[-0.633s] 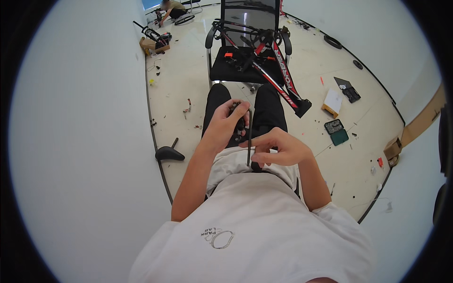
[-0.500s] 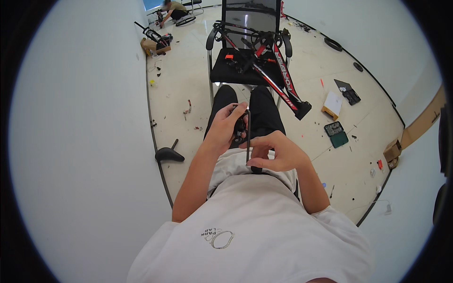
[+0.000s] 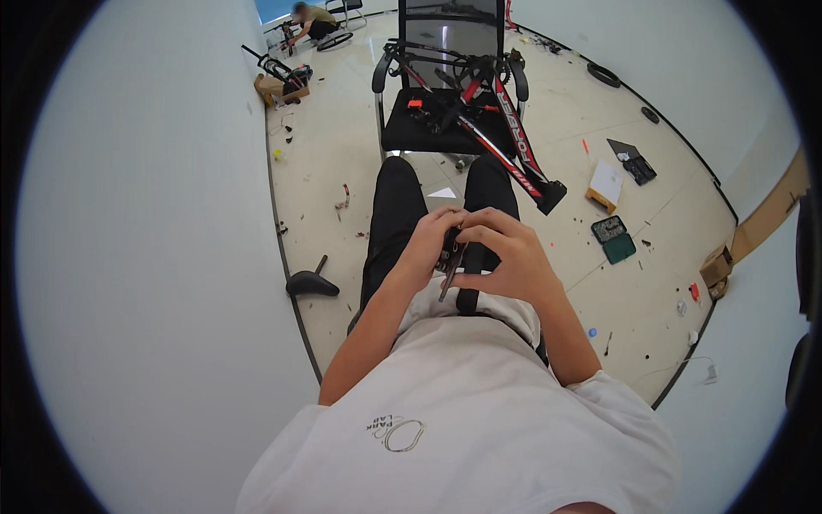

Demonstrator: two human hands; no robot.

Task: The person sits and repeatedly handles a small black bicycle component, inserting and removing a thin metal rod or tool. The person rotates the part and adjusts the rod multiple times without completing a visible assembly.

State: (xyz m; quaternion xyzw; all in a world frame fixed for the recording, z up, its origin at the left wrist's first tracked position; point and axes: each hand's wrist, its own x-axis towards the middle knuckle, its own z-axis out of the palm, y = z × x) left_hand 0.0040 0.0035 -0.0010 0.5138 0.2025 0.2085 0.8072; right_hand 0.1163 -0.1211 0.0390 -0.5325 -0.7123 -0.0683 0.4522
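Above my lap, my left hand point(image 3: 425, 244) is closed round a small black bike part point(image 3: 444, 257) with metal bits; the fingers cover most of it, so its exact kind does not show. A dark hex key point(image 3: 447, 286) sits against this part, its long end pointing down toward my shirt. My right hand point(image 3: 512, 257) curls over the part from the right, fingertips at the top of the key and thumb beside its shaft. The fingertips of both hands nearly meet at the top and hide where the key meets the part.
A red, white and black bike frame point(image 3: 497, 141) rests across the black chair point(image 3: 402, 124) ahead of me. A saddle point(image 3: 312, 283) lies on the floor at left. To the right are a green tool case point(image 3: 616, 248) and a black case point(image 3: 638, 169). A person point(image 3: 312, 24) crouches far left.
My right hand has moved up from the key's lower end to its top, beside my left fingers. The key now slants and shows less of its length. My knees have spread apart.
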